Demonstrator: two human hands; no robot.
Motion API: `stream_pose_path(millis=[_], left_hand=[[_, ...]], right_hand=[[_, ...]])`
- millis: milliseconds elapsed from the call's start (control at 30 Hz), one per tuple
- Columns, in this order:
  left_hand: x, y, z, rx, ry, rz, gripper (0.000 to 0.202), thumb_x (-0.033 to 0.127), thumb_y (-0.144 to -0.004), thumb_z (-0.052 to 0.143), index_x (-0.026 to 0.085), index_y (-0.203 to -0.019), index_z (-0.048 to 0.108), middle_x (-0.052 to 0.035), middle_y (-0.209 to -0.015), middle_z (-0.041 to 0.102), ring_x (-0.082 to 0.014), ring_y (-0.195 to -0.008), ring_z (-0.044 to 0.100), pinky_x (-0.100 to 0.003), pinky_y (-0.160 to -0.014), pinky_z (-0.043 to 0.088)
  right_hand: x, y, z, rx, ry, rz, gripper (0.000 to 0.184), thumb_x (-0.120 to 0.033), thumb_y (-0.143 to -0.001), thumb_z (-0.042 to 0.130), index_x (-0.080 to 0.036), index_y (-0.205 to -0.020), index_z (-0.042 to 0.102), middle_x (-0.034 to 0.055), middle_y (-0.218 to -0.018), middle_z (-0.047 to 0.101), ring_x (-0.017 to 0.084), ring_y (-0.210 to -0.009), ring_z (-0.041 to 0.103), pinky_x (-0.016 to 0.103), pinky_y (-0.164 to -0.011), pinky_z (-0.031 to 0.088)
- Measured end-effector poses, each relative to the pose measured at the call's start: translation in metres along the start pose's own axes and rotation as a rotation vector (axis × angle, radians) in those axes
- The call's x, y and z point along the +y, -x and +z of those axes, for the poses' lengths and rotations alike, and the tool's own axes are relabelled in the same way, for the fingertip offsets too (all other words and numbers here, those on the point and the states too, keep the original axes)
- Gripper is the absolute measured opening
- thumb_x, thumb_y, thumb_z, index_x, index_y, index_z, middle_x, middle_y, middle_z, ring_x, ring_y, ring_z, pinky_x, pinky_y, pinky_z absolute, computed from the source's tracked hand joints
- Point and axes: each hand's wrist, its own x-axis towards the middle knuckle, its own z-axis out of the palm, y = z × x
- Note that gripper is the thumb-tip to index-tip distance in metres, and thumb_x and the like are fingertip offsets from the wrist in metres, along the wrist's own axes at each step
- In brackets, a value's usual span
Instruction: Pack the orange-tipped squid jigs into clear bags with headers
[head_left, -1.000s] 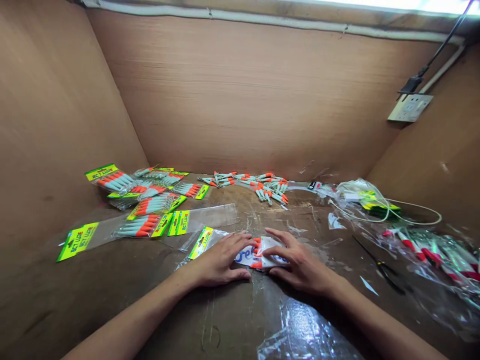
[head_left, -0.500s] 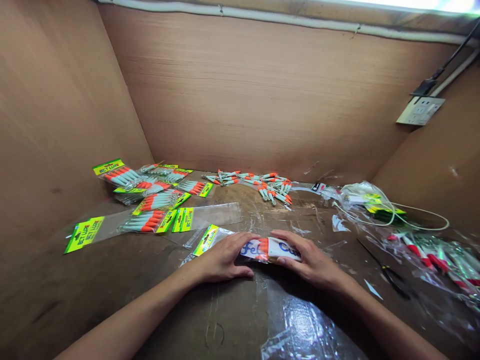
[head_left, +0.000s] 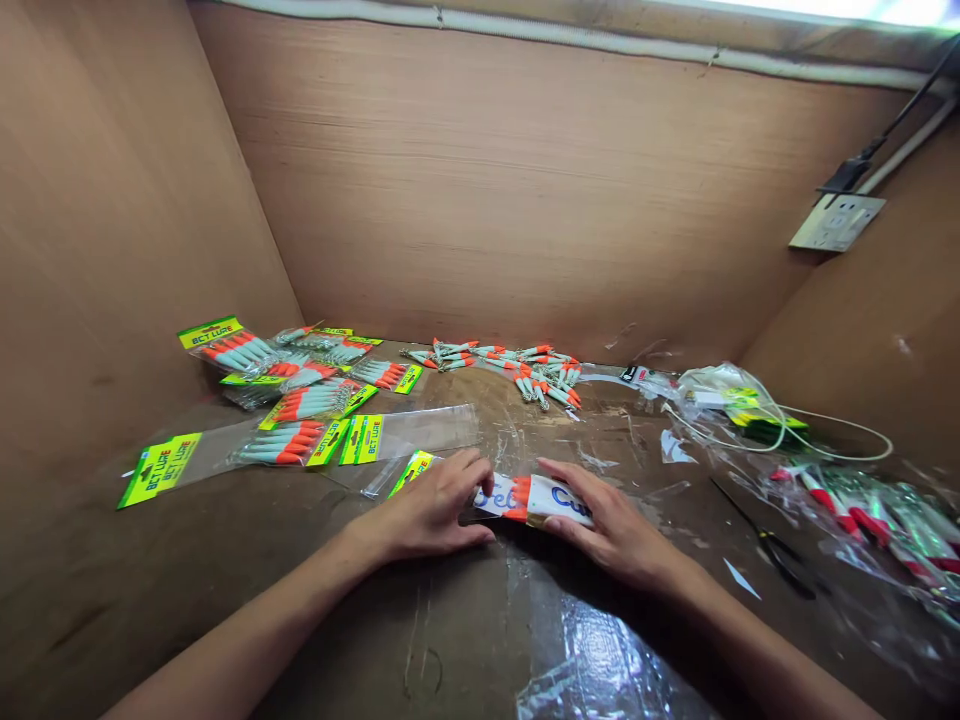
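Observation:
Between my hands lies a small clear packet of lures point(head_left: 517, 498), their orange ends showing in the middle. White pieces with blue handwriting point(head_left: 566, 502) show on both sides of the orange part. My right hand point(head_left: 611, 520) grips the right end, thumb at the near edge and fingers over the far edge. Around the left end is my left hand point(head_left: 439, 508), index finger bent over the packet and thumb low at the near side. A yellow-green header card point(head_left: 411, 472) lies just beyond my left hand, which partly hides it.
Packed lures point(head_left: 304, 402) with yellow-green cards lie at the back left. Loose orange-and-pale lures point(head_left: 544, 375) rest near the back wall. Black pliers point(head_left: 772, 545), a white cord point(head_left: 840, 455) and bagged red-tipped lures point(head_left: 892, 520) are on the right. Shiny clear tape point(head_left: 600, 650) covers the near surface.
My left hand has lifted and bent its fingers and shifted slightly left, baring more of the handwriting. My right hand keeps its grip.

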Motion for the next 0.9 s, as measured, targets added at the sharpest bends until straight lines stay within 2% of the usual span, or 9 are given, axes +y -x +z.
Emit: stream_pose_path(millis=[67, 167, 400, 567, 733, 900], left_hand=[[-0.001, -0.001, -0.005, -0.011, -0.085, 0.014, 0.023, 0.029, -0.083, 0.072, 0.022, -0.092, 0.053, -0.0007, -0.093, 0.061, -0.0182, -0.083, 0.058, -0.027, -0.069, 0.042], [-0.002, -0.003, -0.007, -0.008, -0.169, 0.052, 0.012, 0.025, -0.090, 0.065, 0.021, -0.086, 0.054, 0.0008, -0.087, 0.062, -0.0170, -0.081, 0.059, -0.026, -0.069, 0.039], [-0.001, -0.003, -0.005, 0.073, -0.372, 0.148, 0.020, 0.027, -0.096, 0.058, 0.020, -0.077, 0.056, -0.0004, -0.080, 0.063, -0.0170, -0.075, 0.058, -0.028, -0.065, 0.037], [0.002, -0.003, 0.000, 0.112, -0.459, 0.225, 0.026, 0.025, -0.098, 0.051, 0.019, -0.074, 0.057, -0.0018, -0.076, 0.061, -0.0172, -0.073, 0.057, -0.028, -0.062, 0.037], [0.007, -0.004, 0.002, 0.132, -0.468, 0.246, 0.029, 0.026, -0.100, 0.048, 0.019, -0.073, 0.056, -0.0018, -0.075, 0.059, -0.0168, -0.071, 0.056, -0.028, -0.061, 0.036], [0.008, -0.004, 0.007, 0.089, -0.476, 0.242, 0.030, 0.026, -0.102, 0.045, 0.019, -0.076, 0.058, -0.0027, -0.078, 0.061, -0.0172, -0.073, 0.057, -0.028, -0.062, 0.037]], right_hand=[[0.001, 0.000, 0.001, 0.018, -0.015, 0.018, 0.058, -0.043, -0.093, 0.060, -0.029, -0.147, 0.042, 0.0077, -0.145, 0.052, 0.027, -0.128, 0.053, 0.044, -0.108, 0.044], [0.004, -0.001, 0.001, 0.033, -0.031, 0.044, 0.056, -0.042, -0.093, 0.060, -0.029, -0.145, 0.044, 0.0078, -0.143, 0.054, 0.027, -0.126, 0.054, 0.045, -0.107, 0.044], [0.009, -0.001, -0.002, 0.052, -0.071, 0.096, 0.053, -0.044, -0.095, 0.057, -0.028, -0.144, 0.045, 0.0082, -0.142, 0.056, 0.026, -0.123, 0.057, 0.045, -0.105, 0.046], [0.002, 0.000, 0.000, 0.068, -0.034, 0.061, 0.055, -0.043, -0.096, 0.055, -0.030, -0.148, 0.040, 0.0081, -0.144, 0.053, 0.026, -0.124, 0.056, 0.047, -0.105, 0.046], [-0.007, 0.001, 0.000, 0.036, 0.079, -0.018, 0.061, -0.040, -0.098, 0.052, -0.035, -0.154, 0.028, 0.0069, -0.153, 0.040, 0.027, -0.137, 0.043, 0.048, -0.113, 0.038], [-0.008, 0.004, 0.005, -0.053, 0.155, -0.022, 0.065, -0.042, -0.097, 0.054, -0.038, -0.154, 0.025, 0.0068, -0.160, 0.026, 0.029, -0.144, 0.033, 0.051, -0.116, 0.033]])
